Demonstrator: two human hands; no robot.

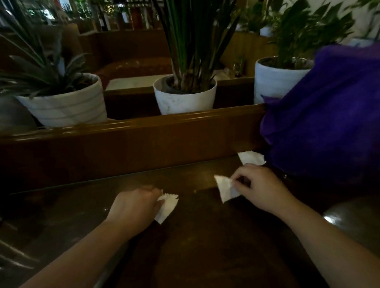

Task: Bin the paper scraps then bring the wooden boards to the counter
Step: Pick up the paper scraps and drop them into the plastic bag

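Both hands pinching paper scraps, left hand (136, 207) scrap (168, 207), right hand (260, 187) scrap (225, 189)

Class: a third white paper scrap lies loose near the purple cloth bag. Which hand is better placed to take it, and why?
The right hand. The loose white paper scrap lies just beyond its knuckles, beside the purple cloth bag; the left hand is farther off.

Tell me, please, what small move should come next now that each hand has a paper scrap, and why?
Probably the right hand, already pinching one scrap, should reach forward for the loose scrap lying beside the purple bag. The left hand holds another scrap, so that looks like the only piece left on the table; no bin is in view.
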